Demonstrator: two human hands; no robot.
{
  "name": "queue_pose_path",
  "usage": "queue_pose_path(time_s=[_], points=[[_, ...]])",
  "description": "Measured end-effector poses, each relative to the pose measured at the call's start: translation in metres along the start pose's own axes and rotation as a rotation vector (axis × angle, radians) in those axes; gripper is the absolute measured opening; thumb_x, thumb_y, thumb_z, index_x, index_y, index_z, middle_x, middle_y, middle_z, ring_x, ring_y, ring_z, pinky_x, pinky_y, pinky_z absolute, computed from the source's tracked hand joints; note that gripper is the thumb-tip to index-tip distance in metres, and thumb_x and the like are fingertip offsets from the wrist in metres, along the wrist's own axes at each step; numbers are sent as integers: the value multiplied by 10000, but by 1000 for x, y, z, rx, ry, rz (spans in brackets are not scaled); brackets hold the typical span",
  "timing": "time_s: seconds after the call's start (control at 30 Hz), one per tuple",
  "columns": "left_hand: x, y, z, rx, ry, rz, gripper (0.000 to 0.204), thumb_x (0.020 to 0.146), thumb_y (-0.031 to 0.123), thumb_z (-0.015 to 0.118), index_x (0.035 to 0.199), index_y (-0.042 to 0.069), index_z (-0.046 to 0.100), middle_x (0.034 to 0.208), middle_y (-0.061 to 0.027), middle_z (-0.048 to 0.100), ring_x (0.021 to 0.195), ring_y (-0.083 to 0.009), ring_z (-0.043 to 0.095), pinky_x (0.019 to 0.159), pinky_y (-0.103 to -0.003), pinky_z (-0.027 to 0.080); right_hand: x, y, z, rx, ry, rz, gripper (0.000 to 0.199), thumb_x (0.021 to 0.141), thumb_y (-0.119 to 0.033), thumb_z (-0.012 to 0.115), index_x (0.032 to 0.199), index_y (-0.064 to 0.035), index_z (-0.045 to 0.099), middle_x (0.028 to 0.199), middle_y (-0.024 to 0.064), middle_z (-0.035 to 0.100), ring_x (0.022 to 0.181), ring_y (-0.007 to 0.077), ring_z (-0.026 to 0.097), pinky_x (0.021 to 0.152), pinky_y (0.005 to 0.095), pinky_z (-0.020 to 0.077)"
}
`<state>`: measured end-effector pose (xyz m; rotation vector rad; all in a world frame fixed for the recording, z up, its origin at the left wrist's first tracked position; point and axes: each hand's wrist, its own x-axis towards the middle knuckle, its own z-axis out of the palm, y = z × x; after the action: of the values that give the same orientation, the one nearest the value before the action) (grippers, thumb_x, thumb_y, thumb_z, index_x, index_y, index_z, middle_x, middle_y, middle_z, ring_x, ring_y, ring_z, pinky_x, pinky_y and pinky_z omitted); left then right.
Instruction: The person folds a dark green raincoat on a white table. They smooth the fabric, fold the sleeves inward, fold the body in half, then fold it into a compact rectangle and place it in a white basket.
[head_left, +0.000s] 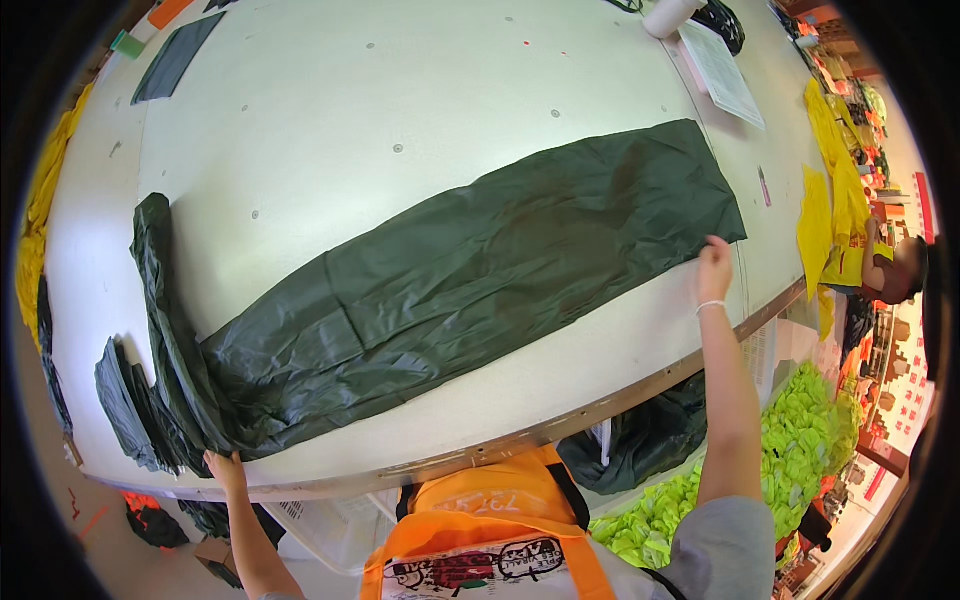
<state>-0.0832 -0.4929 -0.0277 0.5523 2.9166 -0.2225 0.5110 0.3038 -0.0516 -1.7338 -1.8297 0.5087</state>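
Note:
A long piece of dark green, thin, shiny fabric (480,260) lies spread slantwise across the white table, wrinkled, with one crease across it. At its near right corner my right hand (714,268) is closed on the edge, fingertips pinched. My left hand (222,466) grips the fabric's near left end beside the table's front edge; part of its fingers is hidden under the cloth. There the fabric bunches up, and a narrow rolled strip of it (158,260) runs away toward the far side. A stack of dark green folded pieces (125,410) sits just left of my left hand.
On the white table (300,130) are a flat dark green piece (178,58), a white paper sheet (722,75), a white roll (670,16) and a pink pen (764,187). Bright green bundles (800,440) fill a container below right. Another person (890,265) is by yellow fabric (835,180).

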Motion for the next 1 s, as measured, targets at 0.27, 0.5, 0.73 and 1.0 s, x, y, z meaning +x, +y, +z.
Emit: queue_pose_path(time_s=[0.27, 0.5, 0.73, 1.0], points=[[-19, -21, -14, 87, -44, -201, 536, 744, 235, 702, 1191, -18, 550, 1326, -265, 434, 1217, -421, 409, 1034, -446, 343, 140, 63, 20, 831, -334, 346, 543, 818, -298, 714, 1228, 14, 542, 1203, 98, 585, 1068, 241, 559, 947, 365, 450], [-21, 58, -55, 100, 2, -239, 451, 715, 218, 734, 1038, -60, 585, 1178, -194, 496, 1099, -374, 505, 921, -419, 441, 128, 69, 1, -684, 193, 298, 787, 727, -549, 708, 1218, 44, 546, 1243, 198, 559, 1126, 354, 534, 973, 379, 420], [-18, 44, -35, 59, 9, -57, 477, 703, 325, 741, 949, -63, 614, 1084, -172, 507, 1068, -354, 489, 869, -418, 465, -141, -301, 59, 53, -475, -1133, 389, 928, -159, 535, 1288, -18, 495, 1364, 151, 457, 1300, 268, 388, 1091, 403, 262], [-13, 37, -36, -127, 88, 53, 483, 656, 341, 764, 919, -32, 603, 1050, -171, 507, 1027, -352, 471, 821, -417, 434, -249, -532, 174, 225, -493, -1292, 234, 898, -159, 573, 1069, -9, 629, 1146, 156, 611, 1079, 313, 558, 923, 358, 439]])
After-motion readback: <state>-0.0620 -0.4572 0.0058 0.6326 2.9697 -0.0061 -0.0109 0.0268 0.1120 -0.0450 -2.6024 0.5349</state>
